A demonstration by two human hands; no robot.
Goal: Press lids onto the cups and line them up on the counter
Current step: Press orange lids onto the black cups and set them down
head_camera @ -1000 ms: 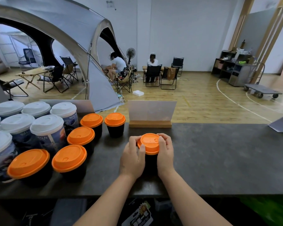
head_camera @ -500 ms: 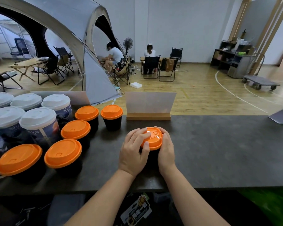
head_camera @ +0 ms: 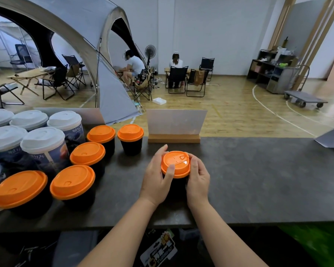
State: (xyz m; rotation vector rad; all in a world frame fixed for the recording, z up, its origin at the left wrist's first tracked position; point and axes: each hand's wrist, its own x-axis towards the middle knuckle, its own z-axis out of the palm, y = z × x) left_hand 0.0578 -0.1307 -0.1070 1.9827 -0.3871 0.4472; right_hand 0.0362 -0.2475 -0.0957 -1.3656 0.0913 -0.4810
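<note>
Fingers of my left hand curl round the lid, thumb on top; my right hand grips the cup beneath. It stands upright mid-bench, lid tilted toward me, tab pointing away. Writing on the white-lidded cups is unreadable.

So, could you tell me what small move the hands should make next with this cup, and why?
Probably slide the black cup left, next to the nearest lidded black cup. Its orange lid looks level, both hands, left hand and right hand, grip it, and it stands apart from the cups grouped at the left.
</note>
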